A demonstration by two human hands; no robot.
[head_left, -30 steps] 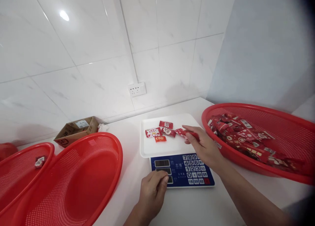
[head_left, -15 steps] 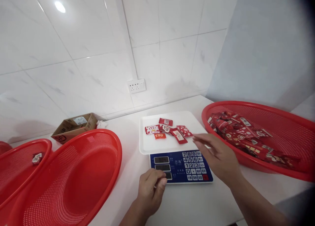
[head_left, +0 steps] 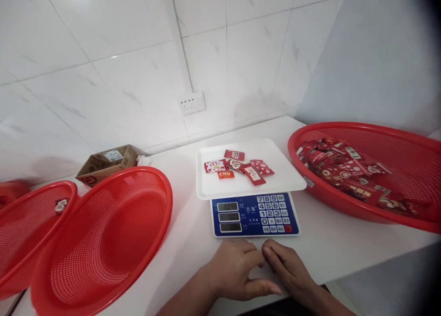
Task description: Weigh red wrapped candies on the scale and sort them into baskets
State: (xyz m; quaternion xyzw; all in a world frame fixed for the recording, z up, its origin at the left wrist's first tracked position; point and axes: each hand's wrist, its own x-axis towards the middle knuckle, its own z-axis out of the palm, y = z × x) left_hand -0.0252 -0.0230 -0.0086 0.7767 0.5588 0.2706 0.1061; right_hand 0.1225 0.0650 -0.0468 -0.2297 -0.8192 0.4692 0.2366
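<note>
My left hand (head_left: 237,270) is at the counter's front edge, thumb stretched away from its bent fingers, with nothing visible between them. Against its fingertips rests my right hand (head_left: 289,268), fingers curled closed; whatever they hold, if anything, is hidden. Just beyond both hands stands a digital scale (head_left: 253,222) with a blue keypad panel and lit displays. Several small red snack packets (head_left: 254,174), one of them orange, lie on its white weighing tray (head_left: 275,185). Neither hand touches the scale or the packets.
At right, a large red plastic basket (head_left: 347,210) holds many red packets. An oval red basket (head_left: 127,215) stands at left, beside another red basket (head_left: 25,233) with a small packet in it. A cardboard box (head_left: 110,162) sits behind them. The wall has a socket (head_left: 192,103).
My right hand has left the edge of the weighing tray and come down beside my left hand. My left hand has drawn back from the scale's displays. The view has tilted downward.
</note>
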